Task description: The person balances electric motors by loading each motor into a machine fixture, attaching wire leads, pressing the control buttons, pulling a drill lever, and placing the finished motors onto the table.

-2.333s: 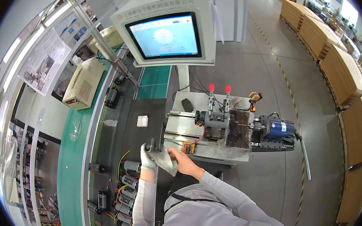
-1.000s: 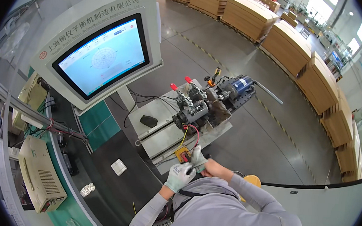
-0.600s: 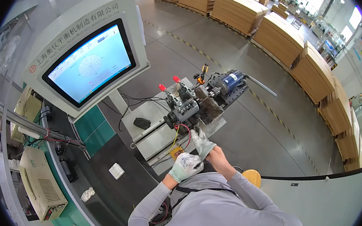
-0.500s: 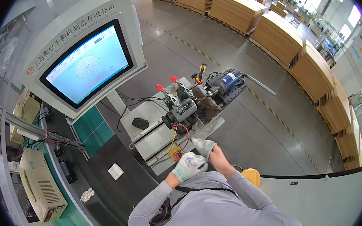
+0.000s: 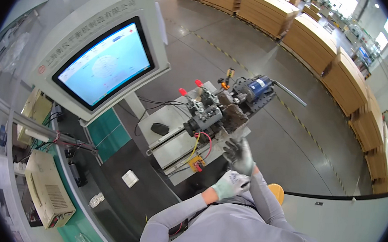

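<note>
Both my hands wear light work gloves with grey palms. My right hand [image 5: 239,157] is raised just in front of the machine, palm showing, its fingers apart and nothing in them. Close below its wrist, my left hand [image 5: 231,185] has its fingers curled; whether they grip the right glove's cuff is hidden. Beyond my hands stands a balancing machine [image 5: 206,117] with two red-handled toggle clamps [image 5: 190,97] and a blue motor [image 5: 258,87]. A small yellow box [image 5: 196,163] with red and yellow wires sits at its near edge.
At the left, a monitor [image 5: 107,62] shows a round chart. A beige instrument case [image 5: 49,191] rests on the green bench beside it. A white square [image 5: 130,178] and crumpled foil [image 5: 96,199] lie on the dark surface. A round yellow stool top [image 5: 275,192] is at my right. Cardboard stacks [image 5: 309,41] line the floor behind.
My right hand has turned to show its palm and spread its fingers. My left hand has moved right, up to the right wrist. The whole view has shifted a little.
</note>
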Action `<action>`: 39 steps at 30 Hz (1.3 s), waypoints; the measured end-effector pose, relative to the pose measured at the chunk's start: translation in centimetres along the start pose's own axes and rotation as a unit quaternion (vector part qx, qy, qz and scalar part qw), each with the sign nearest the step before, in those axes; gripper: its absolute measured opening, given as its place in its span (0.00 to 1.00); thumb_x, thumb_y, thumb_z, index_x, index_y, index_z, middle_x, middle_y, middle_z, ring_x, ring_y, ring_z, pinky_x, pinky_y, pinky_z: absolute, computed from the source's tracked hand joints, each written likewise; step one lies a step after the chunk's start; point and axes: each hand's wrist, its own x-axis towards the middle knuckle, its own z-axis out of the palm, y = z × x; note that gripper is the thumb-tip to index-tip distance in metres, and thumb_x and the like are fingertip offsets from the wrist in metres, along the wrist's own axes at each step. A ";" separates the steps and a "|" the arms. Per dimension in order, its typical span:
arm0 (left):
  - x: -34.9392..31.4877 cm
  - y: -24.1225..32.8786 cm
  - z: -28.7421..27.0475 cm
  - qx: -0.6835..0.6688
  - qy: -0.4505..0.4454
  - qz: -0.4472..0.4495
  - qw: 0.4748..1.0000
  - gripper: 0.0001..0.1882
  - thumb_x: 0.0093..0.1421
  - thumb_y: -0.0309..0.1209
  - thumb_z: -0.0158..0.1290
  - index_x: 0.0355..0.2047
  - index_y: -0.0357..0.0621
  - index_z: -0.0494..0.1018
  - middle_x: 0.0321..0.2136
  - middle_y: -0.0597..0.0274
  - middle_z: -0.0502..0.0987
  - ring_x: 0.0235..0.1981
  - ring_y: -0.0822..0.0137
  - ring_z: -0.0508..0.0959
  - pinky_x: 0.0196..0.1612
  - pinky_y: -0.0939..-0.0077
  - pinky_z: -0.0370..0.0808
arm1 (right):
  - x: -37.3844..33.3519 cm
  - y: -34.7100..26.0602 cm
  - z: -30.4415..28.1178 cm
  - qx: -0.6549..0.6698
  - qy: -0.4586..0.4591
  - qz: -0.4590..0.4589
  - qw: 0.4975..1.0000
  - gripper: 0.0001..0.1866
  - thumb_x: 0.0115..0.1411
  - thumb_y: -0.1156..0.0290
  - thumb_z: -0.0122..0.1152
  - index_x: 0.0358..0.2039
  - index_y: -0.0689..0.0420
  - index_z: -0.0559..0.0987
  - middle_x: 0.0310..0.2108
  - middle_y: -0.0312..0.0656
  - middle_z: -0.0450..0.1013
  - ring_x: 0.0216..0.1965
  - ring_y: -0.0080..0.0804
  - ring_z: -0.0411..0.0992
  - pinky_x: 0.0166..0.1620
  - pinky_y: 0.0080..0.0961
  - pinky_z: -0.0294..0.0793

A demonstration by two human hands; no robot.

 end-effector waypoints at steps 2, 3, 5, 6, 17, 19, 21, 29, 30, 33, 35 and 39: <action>0.8 -1.4 1.2 -0.008 -0.021 -0.023 0.999 0.10 0.57 0.35 0.49 0.29 0.43 0.75 0.28 0.55 0.78 0.31 0.55 0.78 0.36 0.62 0.73 | -2.2 -3.0 2.1 0.142 -0.093 -0.008 0.985 0.30 0.64 0.44 0.43 0.56 0.53 0.68 0.55 0.41 0.67 0.54 0.38 0.67 0.57 0.39 0.66; 1.2 -1.5 1.4 -0.004 -0.023 -0.026 0.999 0.10 0.57 0.35 0.49 0.29 0.43 0.75 0.28 0.55 0.78 0.31 0.55 0.78 0.36 0.62 0.73 | -1.2 -3.9 0.8 0.143 -0.089 -0.075 0.983 0.29 0.65 0.46 0.42 0.56 0.55 0.68 0.56 0.43 0.66 0.56 0.39 0.65 0.59 0.40 0.65; 1.8 -1.4 1.4 -0.011 0.015 -0.005 1.000 0.11 0.57 0.35 0.48 0.31 0.42 0.75 0.29 0.53 0.78 0.32 0.53 0.78 0.37 0.61 0.73 | -0.4 -5.5 -0.9 0.168 -0.071 -0.172 0.968 0.27 0.67 0.50 0.41 0.54 0.59 0.69 0.56 0.46 0.67 0.57 0.39 0.65 0.58 0.37 0.67; 2.2 -1.5 1.0 -0.012 0.014 -0.011 1.000 0.11 0.57 0.35 0.48 0.31 0.42 0.75 0.29 0.53 0.78 0.32 0.53 0.78 0.37 0.61 0.73 | 0.2 -6.4 -2.5 0.177 -0.071 -0.186 0.964 0.27 0.67 0.51 0.41 0.54 0.60 0.69 0.55 0.45 0.68 0.55 0.38 0.67 0.56 0.34 0.69; -0.2 -15.7 -11.6 0.205 0.347 -0.300 0.864 0.17 0.62 0.35 0.46 0.48 0.37 0.68 0.43 0.45 0.71 0.46 0.48 0.71 0.52 0.58 0.66 | 3.5 -15.4 -11.2 -0.314 0.031 -0.240 0.918 0.33 0.68 0.44 0.30 0.52 0.61 0.70 0.48 0.44 0.73 0.47 0.32 0.72 0.48 0.28 0.70; -0.9 -19.0 -11.3 0.239 0.260 -0.348 0.868 0.20 0.65 0.38 0.41 0.51 0.38 0.67 0.48 0.45 0.71 0.52 0.48 0.69 0.57 0.58 0.63 | 4.7 -16.6 -13.6 -0.406 0.028 -0.227 0.885 0.32 0.68 0.46 0.31 0.51 0.61 0.72 0.46 0.44 0.74 0.45 0.32 0.73 0.48 0.29 0.70; -2.8 -21.5 -10.6 0.246 0.217 -0.369 0.870 0.19 0.65 0.37 0.40 0.51 0.38 0.67 0.49 0.46 0.71 0.53 0.48 0.69 0.58 0.58 0.62 | 5.9 -18.2 -14.6 -0.527 0.033 -0.221 0.820 0.26 0.68 0.52 0.38 0.45 0.63 0.76 0.40 0.44 0.76 0.40 0.31 0.74 0.44 0.28 0.72; -2.8 -22.7 -11.8 0.290 0.091 -0.389 0.870 0.16 0.65 0.31 0.39 0.46 0.35 0.71 0.48 0.44 0.73 0.53 0.49 0.70 0.59 0.60 0.63 | 11.2 -29.9 -18.9 -0.680 0.183 -0.251 0.664 0.20 0.65 0.58 0.46 0.46 0.61 0.75 0.43 0.54 0.73 0.47 0.49 0.70 0.52 0.36 0.67; -2.5 -22.9 -12.0 0.281 0.091 -0.386 0.874 0.16 0.65 0.31 0.39 0.46 0.35 0.71 0.47 0.43 0.73 0.52 0.48 0.71 0.59 0.59 0.64 | 13.2 -31.5 -21.5 -0.690 0.246 -0.247 0.635 0.23 0.65 0.55 0.46 0.50 0.61 0.72 0.51 0.58 0.68 0.55 0.55 0.64 0.58 0.39 0.61; -3.7 -23.0 -11.7 0.179 0.153 -0.466 0.853 0.15 0.66 0.31 0.41 0.45 0.32 0.70 0.46 0.41 0.73 0.50 0.45 0.71 0.54 0.61 0.67 | 17.4 -37.6 -23.5 -0.739 0.312 -0.299 0.517 0.24 0.63 0.55 0.49 0.50 0.61 0.72 0.51 0.60 0.66 0.51 0.60 0.65 0.55 0.43 0.65; -3.2 -22.9 -10.6 0.209 0.155 -0.477 0.840 0.15 0.66 0.30 0.41 0.45 0.31 0.70 0.45 0.43 0.74 0.49 0.49 0.72 0.53 0.65 0.67 | 20.3 -41.4 -27.1 -0.789 0.403 -0.249 0.391 0.31 0.60 0.49 0.51 0.58 0.55 0.65 0.58 0.55 0.61 0.58 0.56 0.60 0.58 0.48 0.61; 1.2 -21.3 -9.9 0.027 0.416 -0.438 0.797 0.11 0.66 0.29 0.41 0.36 0.32 0.68 0.36 0.59 0.73 0.38 0.71 0.69 0.45 0.78 0.66 | 22.3 -47.1 -31.1 -0.835 0.412 -0.077 0.357 0.35 0.56 0.46 0.53 0.61 0.50 0.63 0.60 0.47 0.62 0.62 0.46 0.58 0.60 0.46 0.59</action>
